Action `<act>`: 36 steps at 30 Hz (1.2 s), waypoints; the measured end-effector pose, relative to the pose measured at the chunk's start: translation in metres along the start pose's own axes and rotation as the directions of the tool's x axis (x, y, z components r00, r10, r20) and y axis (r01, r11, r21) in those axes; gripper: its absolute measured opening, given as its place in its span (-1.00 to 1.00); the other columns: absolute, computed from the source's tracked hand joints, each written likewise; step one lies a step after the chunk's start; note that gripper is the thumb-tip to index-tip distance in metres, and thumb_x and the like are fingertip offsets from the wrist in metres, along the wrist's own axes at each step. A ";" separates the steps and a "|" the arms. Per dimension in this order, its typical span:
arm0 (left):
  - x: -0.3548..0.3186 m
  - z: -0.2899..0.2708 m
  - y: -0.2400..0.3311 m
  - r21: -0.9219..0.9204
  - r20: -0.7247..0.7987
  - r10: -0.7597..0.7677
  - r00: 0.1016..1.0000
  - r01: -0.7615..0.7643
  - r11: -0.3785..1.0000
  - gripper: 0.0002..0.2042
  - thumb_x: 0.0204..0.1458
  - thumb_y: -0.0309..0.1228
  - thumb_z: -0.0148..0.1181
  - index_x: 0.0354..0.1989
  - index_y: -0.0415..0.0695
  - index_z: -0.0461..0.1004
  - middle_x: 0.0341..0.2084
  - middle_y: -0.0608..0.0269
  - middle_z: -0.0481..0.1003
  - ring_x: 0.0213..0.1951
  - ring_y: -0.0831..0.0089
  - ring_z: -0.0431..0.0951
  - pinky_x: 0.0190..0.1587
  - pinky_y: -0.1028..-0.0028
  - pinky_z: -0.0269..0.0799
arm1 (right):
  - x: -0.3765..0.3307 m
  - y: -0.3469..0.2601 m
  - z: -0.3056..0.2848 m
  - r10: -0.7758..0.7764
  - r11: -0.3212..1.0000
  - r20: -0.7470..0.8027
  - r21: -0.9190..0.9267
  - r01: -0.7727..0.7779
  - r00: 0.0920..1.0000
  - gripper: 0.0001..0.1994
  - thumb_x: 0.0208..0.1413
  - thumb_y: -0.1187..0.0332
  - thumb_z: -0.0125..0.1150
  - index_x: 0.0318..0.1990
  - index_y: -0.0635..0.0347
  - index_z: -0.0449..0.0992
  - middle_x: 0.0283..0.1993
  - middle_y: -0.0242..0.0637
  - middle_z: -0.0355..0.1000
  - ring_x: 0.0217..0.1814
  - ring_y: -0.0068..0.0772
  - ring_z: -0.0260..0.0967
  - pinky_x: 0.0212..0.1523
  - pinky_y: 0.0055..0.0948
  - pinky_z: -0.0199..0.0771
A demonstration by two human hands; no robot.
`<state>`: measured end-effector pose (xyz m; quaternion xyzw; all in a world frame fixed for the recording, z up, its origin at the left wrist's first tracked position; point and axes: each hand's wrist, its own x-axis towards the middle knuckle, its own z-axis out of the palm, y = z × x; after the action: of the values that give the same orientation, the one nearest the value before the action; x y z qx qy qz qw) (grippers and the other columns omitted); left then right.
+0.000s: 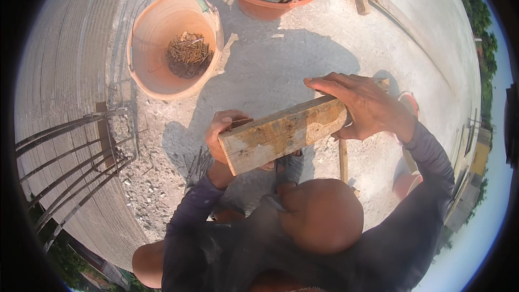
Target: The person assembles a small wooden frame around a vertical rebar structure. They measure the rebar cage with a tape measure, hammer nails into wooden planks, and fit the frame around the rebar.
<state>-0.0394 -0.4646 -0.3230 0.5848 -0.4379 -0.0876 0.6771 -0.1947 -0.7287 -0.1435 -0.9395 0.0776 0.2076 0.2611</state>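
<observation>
A short, thick wooden plank is held level above the concrete floor, lying across the middle of the view. My left hand grips its near left end from behind, with what looks like a thin nail at the fingers. My right hand is wrapped over the plank's right end, fingers spread along the top face. Both dark sleeves come up from the lower edge, around a rounded brown shape just below the plank.
An orange bucket with a heap of rusty nails stands at upper left. A second orange tub holds several wood offcuts. Bent steel rebar juts out at left. A wooden handle lies under the plank.
</observation>
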 end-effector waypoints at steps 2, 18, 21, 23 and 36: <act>0.002 0.004 -0.007 -0.022 -0.061 0.040 0.997 -0.042 0.999 0.08 -0.40 0.33 0.63 0.18 -0.14 0.22 -0.14 -0.04 0.52 -0.14 0.24 0.62 -0.15 0.32 0.58 | 0.000 0.011 0.002 -0.057 0.998 -0.042 0.007 0.057 0.998 0.12 -0.36 0.02 0.66 0.48 -0.02 0.23 0.22 -0.15 0.42 0.19 0.02 0.46 0.14 -0.07 0.52; -0.001 0.004 -0.017 0.007 -0.199 -0.112 0.974 0.115 0.993 0.05 -0.22 0.29 0.56 0.17 -0.28 0.13 -0.07 0.03 0.42 -0.08 0.29 0.51 0.00 0.29 0.50 | -0.137 0.101 0.330 0.851 0.520 -0.373 0.500 -0.693 0.369 -0.13 0.07 0.21 0.54 0.46 0.28 0.18 0.21 0.07 0.29 0.07 -0.03 0.46 0.05 -0.11 0.55; 0.006 0.000 -0.019 0.101 -0.143 0.001 0.990 0.013 0.995 0.06 -0.22 0.24 0.59 0.21 -0.29 0.11 -0.03 0.03 0.40 -0.03 0.29 0.50 0.02 0.26 0.49 | -0.151 0.084 0.408 0.812 0.577 -0.456 0.533 -0.619 0.364 -0.19 0.05 0.29 0.52 0.43 0.25 0.23 0.19 0.07 0.33 0.18 0.03 0.40 0.13 -0.10 0.49; 0.010 -0.001 -0.018 0.192 -0.086 0.058 0.995 -0.040 0.981 0.09 -0.23 0.22 0.60 0.25 -0.30 0.08 -0.01 0.03 0.38 0.00 0.28 0.48 0.04 0.25 0.48 | -0.158 0.084 0.426 0.761 0.637 -0.542 0.513 -0.576 0.358 -0.31 0.12 0.33 0.42 0.40 0.23 0.29 0.20 0.08 0.35 0.28 0.09 0.34 0.21 -0.11 0.45; 0.010 0.005 -0.014 -0.027 -0.132 -0.046 0.990 0.042 0.999 0.08 -0.13 0.08 0.61 0.34 -0.28 -0.02 0.06 0.09 0.26 0.10 0.30 0.41 0.11 0.25 0.51 | -0.186 0.062 0.288 0.662 -0.367 0.513 0.858 -0.360 0.547 -0.64 0.11 0.43 0.33 0.06 0.35 0.58 -0.07 -0.27 0.54 -0.28 -0.43 0.52 -0.44 -0.42 0.61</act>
<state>-0.0311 -0.4785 -0.3303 0.5906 -0.3780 -0.0690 0.7096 -0.4787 -0.6238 -0.3164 -0.3264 0.6489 0.0788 0.6827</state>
